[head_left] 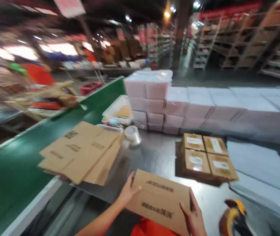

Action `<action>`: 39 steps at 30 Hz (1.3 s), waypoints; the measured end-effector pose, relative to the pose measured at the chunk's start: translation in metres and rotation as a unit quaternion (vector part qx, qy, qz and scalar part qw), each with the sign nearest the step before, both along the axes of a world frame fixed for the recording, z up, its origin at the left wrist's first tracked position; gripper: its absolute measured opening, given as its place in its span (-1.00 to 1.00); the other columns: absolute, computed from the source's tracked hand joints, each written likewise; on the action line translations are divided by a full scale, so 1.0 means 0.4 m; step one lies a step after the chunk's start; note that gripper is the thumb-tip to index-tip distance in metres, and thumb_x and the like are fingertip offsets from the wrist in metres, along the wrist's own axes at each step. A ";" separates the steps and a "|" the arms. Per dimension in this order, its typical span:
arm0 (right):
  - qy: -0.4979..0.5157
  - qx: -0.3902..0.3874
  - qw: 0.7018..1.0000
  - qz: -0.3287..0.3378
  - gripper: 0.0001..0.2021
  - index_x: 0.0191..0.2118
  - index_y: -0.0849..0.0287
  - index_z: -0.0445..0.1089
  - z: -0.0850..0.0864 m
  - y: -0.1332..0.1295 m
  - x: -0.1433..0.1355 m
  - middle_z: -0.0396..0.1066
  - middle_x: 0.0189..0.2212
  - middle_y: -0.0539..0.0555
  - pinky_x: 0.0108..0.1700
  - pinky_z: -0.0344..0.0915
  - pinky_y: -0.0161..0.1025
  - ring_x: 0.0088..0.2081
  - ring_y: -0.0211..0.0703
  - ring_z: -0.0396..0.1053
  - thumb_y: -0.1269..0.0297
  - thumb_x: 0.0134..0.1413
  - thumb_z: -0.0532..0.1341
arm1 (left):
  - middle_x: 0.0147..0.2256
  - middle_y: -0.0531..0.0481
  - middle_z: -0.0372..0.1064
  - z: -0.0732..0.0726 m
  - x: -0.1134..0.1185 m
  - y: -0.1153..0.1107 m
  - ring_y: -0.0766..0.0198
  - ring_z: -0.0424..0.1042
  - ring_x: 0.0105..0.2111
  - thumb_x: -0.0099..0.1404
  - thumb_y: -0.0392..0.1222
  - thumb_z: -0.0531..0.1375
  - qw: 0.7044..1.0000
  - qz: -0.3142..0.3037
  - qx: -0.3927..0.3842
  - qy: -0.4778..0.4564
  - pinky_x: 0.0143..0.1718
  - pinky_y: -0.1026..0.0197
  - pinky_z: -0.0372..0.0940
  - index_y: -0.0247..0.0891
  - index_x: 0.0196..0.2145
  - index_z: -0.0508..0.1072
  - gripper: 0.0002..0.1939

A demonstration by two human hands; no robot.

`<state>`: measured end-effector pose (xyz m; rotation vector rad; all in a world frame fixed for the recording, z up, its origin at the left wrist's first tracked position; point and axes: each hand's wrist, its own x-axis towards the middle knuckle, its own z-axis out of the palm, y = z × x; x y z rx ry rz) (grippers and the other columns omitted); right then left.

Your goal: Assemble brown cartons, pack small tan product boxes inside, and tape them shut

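A printed brown cardboard box [161, 200], which looks folded flat, is held between my two hands over the front of the metal table. My left hand [129, 190] grips its left edge, thumb on the upper face. On the right edge, my right hand [192, 209] has its thumb on top and fingers behind. To the left lies a stack of flattened cardboard boxes [81, 150], apart from my hands. A yellow and black tape dispenser [233, 216] sits right of my right hand, blurred.
Four-square brown cartons [210, 154] with labels stand on the metal table [154, 157]. White boxes [204, 101] line the back. Clear tape rolls [132, 134] and a white basket [119, 109] are nearby. A green conveyor belt [56, 131] runs along the left; white sheets [260, 167] lie right.
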<state>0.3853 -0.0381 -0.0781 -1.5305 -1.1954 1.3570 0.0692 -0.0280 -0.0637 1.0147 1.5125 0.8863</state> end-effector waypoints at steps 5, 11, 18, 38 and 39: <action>-0.072 0.012 0.997 -0.021 -0.14 0.34 0.27 -0.06 -0.011 -0.017 -0.001 0.16 0.29 0.36 0.12 0.36 -0.04 0.16 0.06 0.35 -0.04 0.00 0.18 | -0.02 -0.23 0.53 0.010 -0.031 -0.026 -0.10 0.55 -0.07 0.24 0.24 0.14 0.985 0.006 -0.166 0.055 -0.06 -0.14 0.48 -0.27 0.18 0.22 -0.30; -0.348 -0.074 0.914 -0.194 -0.31 0.28 0.51 -0.04 -0.043 -0.069 0.216 0.12 0.21 0.57 0.25 0.09 0.19 0.27 0.27 0.11 0.13 0.16 0.07 | -0.20 -0.19 0.61 0.068 -0.019 -0.014 -0.19 0.58 -0.19 0.06 0.19 0.27 0.970 0.017 -0.193 0.144 -0.22 -0.13 0.53 -0.27 -0.12 0.45 -0.46; -0.469 -0.144 0.842 -0.225 -0.37 0.14 0.66 0.15 -0.130 -0.094 0.318 0.34 -0.06 0.64 0.18 0.08 0.21 0.06 0.40 0.34 0.24 0.04 0.17 | -0.22 -0.23 0.61 0.080 0.005 0.002 -0.12 0.59 -0.22 -0.16 0.15 0.37 0.975 0.070 -0.170 0.123 -0.32 0.03 0.50 -0.31 -0.21 0.54 -0.40; 0.066 0.019 0.992 0.103 -0.37 -0.51 0.24 0.46 0.239 0.035 -0.032 0.31 -0.61 0.05 -0.54 0.09 -0.29 -0.56 -0.23 0.17 -0.36 -0.09 0.18 | -0.23 -0.12 0.62 0.018 0.005 -0.004 -0.10 0.55 -0.16 -0.07 0.14 0.34 0.987 0.034 -0.070 0.138 -0.19 0.08 0.42 -0.30 -0.18 0.59 -0.44; 0.062 0.017 0.990 0.124 -0.38 -0.54 0.23 0.43 0.238 0.053 -0.049 0.28 -0.63 0.03 -0.54 0.07 -0.30 -0.56 -0.25 0.15 -0.36 -0.09 0.19 | -0.23 -0.12 0.62 0.017 0.006 -0.003 -0.10 0.55 -0.16 -0.07 0.13 0.34 0.988 0.034 -0.065 0.136 -0.18 0.08 0.42 -0.30 -0.17 0.60 -0.44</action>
